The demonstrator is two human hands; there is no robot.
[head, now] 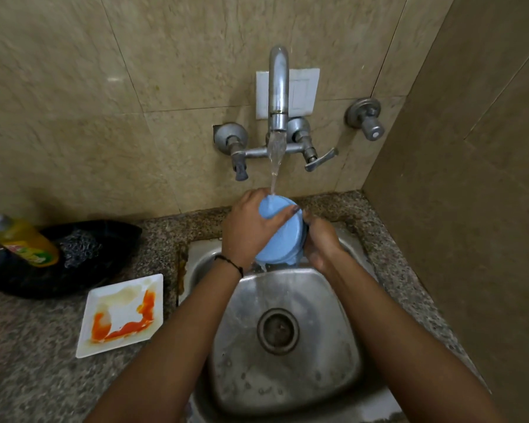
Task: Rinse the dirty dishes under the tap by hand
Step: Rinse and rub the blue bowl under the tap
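The left hand (248,227) is wrapped over the upper left side of a blue bowl (284,233), with its fingers curved across the bowl's underside. The right hand (321,242) is closed on the bowl's right edge, so the bowl is gripped from both sides. The bowl is held tilted above the back of the sink (333,315), its underside turned toward the camera. A stream of water (275,160) is poured from the tap (278,87), which is mounted on the wall behind the sink, and the bowl's top edge is struck by it. Water is seen running off the bowl's lower edge into the sink. A dark thread band (231,264) is worn on the left wrist. The drain (278,331) is set in the middle of the sink.

Left of the sink, on the speckled table (28,346), a white square plate (121,315) smeared with orange sauce is laid flat, just beside the sink's rim. Farther left of the sink, a yellow bottle (28,242) is leaned over a black pan (74,282), in which a steel scrubber (80,248) is kept.
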